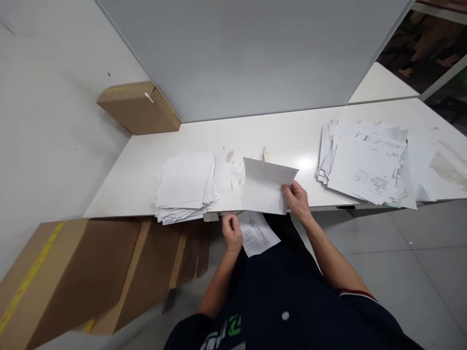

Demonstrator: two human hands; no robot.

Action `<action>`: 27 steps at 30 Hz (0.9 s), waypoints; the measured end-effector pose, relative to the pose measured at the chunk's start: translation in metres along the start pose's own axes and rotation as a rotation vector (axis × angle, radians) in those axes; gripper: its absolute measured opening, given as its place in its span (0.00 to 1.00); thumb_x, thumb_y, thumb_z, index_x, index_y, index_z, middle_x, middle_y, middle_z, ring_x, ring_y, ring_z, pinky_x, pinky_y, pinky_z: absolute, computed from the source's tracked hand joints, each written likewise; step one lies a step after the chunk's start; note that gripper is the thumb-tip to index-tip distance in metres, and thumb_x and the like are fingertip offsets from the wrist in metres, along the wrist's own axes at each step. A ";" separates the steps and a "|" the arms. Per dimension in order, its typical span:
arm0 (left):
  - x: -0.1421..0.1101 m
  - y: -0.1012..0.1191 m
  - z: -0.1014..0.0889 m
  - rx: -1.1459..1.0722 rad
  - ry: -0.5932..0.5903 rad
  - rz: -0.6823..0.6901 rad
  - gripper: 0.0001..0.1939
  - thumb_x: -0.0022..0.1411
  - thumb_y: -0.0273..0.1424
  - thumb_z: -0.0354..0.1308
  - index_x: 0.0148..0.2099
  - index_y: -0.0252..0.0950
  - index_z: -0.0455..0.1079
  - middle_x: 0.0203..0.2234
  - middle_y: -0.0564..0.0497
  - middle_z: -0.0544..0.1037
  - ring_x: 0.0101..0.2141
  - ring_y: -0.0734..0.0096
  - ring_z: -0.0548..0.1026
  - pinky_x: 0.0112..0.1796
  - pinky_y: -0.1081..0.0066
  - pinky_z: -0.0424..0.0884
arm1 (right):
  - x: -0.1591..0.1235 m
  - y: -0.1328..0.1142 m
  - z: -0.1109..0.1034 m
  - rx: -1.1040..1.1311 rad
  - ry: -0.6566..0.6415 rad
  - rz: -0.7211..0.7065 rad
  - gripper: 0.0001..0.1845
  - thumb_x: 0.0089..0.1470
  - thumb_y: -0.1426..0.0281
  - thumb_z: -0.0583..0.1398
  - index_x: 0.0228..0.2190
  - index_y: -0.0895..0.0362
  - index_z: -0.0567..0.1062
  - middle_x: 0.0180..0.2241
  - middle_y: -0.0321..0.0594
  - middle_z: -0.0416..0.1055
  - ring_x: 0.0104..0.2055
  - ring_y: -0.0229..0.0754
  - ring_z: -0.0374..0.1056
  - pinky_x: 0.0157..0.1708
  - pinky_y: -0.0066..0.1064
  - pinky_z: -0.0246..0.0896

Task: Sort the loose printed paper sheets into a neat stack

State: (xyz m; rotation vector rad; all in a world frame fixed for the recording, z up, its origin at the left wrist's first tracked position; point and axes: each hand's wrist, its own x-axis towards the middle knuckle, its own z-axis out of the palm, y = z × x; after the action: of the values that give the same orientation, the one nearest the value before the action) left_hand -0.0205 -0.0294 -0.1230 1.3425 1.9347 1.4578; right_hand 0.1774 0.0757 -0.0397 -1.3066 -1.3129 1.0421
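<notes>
My right hand (pixel 297 198) pinches the right edge of a sheet of paper (pixel 264 184), its blank side toward me, above the front edge of the white table. Lower and to the left, my left hand (pixel 232 232) is closed on the left edge of a printed sheet (pixel 256 233), which hangs tilted between the table and my body. A stack of mostly blank-faced papers (pixel 186 182) lies to the left of both hands. Over on the right is an untidy pile of printed papers (pixel 368 163).
The white table (pixel 146 160) runs along a grey panel (pixel 255 58). A cardboard box (pixel 140 109) stands at its back left corner. Several larger cardboard boxes (pixel 98 262) are below at the left. A small pale block (pixel 265 155) sits behind the held sheet.
</notes>
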 end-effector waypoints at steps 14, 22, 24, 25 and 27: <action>-0.034 -0.009 0.004 0.795 -1.224 -0.058 0.46 0.45 0.41 0.60 0.63 0.35 0.46 0.62 0.37 0.44 0.58 0.43 0.51 0.54 0.55 0.52 | -0.007 -0.006 -0.011 -0.071 0.065 0.045 0.10 0.51 0.62 0.56 0.27 0.56 0.67 0.20 0.30 0.57 0.21 0.33 0.52 0.20 0.24 0.47; 0.013 0.078 -0.059 0.432 -1.220 0.199 0.14 0.61 0.27 0.42 0.41 0.38 0.69 0.36 0.49 0.74 0.39 0.69 0.70 0.42 0.70 0.65 | -0.002 -0.004 -0.010 0.142 0.051 0.057 0.10 0.50 0.62 0.57 0.31 0.55 0.69 0.25 0.33 0.66 0.25 0.35 0.59 0.24 0.26 0.55; 0.044 0.112 -0.088 0.168 -1.139 0.187 0.11 0.61 0.30 0.46 0.40 0.39 0.69 0.34 0.51 0.74 0.35 0.72 0.70 0.38 0.73 0.66 | -0.002 -0.010 -0.007 0.176 0.015 0.046 0.10 0.50 0.62 0.57 0.33 0.55 0.70 0.26 0.33 0.66 0.26 0.36 0.61 0.25 0.26 0.56; 0.060 0.126 -0.100 0.083 -1.093 0.182 0.09 0.60 0.32 0.48 0.38 0.38 0.70 0.32 0.51 0.73 0.33 0.73 0.70 0.36 0.74 0.66 | -0.002 -0.014 -0.005 0.179 -0.018 0.042 0.11 0.50 0.61 0.57 0.33 0.54 0.70 0.26 0.33 0.67 0.26 0.36 0.61 0.25 0.26 0.57; 0.088 0.146 -0.112 0.004 -0.900 0.195 0.08 0.58 0.34 0.52 0.33 0.37 0.70 0.31 0.50 0.72 0.34 0.72 0.70 0.35 0.73 0.67 | -0.004 -0.024 -0.001 0.161 -0.121 0.053 0.12 0.50 0.60 0.57 0.34 0.54 0.70 0.25 0.33 0.67 0.26 0.36 0.61 0.24 0.26 0.57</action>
State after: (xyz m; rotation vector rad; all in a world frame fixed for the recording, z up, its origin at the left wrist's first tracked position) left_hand -0.0786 -0.0131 0.0713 1.8006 1.2335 0.6850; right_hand 0.1739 0.0701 -0.0157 -1.1784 -1.2608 1.2536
